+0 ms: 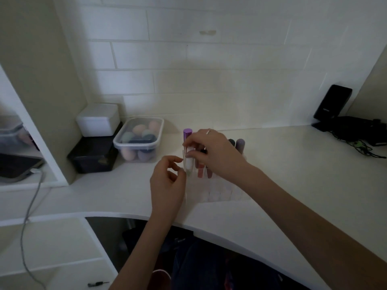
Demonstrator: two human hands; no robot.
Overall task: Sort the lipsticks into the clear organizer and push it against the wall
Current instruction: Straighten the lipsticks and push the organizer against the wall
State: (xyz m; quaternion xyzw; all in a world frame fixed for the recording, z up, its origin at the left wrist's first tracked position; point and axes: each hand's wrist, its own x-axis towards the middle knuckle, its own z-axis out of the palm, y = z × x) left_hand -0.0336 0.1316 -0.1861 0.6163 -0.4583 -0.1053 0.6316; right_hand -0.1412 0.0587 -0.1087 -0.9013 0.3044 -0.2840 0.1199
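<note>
While gripping a white lipstick (189,159) over the organizer (217,191), right hand (211,150); left hand (167,181) near, fingers curled, empty.

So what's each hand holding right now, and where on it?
The right hand pinches the white lipstick by its top end, lowering it into the clear organizer. The left hand holds nothing visible.

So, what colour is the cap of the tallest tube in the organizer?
Metallic purple cap, seen in the head view, standing at the clear organizer's far left corner.
</note>
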